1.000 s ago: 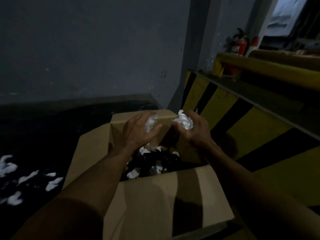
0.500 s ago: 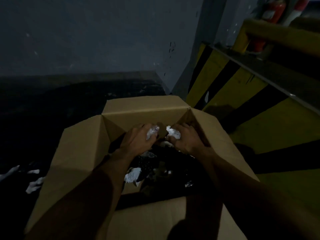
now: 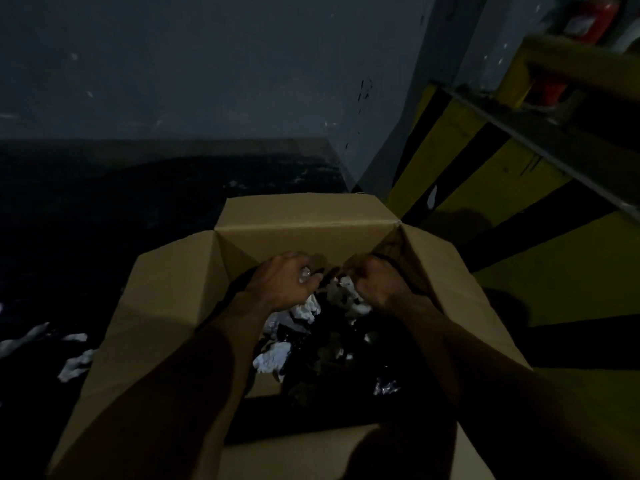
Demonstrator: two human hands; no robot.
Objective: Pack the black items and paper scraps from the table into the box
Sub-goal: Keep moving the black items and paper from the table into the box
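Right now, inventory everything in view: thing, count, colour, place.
box: one, brown cardboard, flaps open, centre
black items: pile, black, inside box
paper scraps in box: several, white, among black items
paper scraps on table: several, white, left of box
table: one, dark, left of box
wall: one, grey, behind
barrier: one, yellow-black striped, right
fire extinguisher: at least one, red, top right
left grip: one, over box, curled round pale scrap
right grip: one, over box, curled round white scrap
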